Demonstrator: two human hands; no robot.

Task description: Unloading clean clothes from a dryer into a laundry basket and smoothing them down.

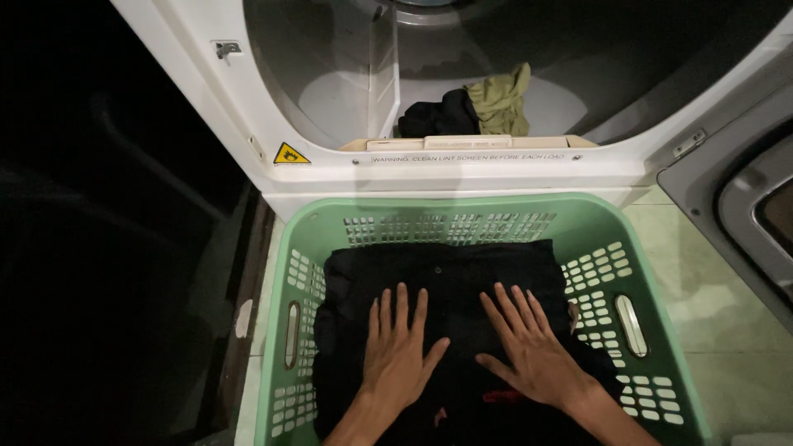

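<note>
A green laundry basket sits just in front of an open white dryer. Inside the basket, the left hand and right hand press flat, fingers spread, on black clothing. Behind the basket, in the dryer drum, lie an olive garment and a black garment, touching.

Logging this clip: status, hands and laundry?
Both hands, left and right, flat on black garment in green basket. Two garments in dryer drum. Nothing obstructing.
</note>
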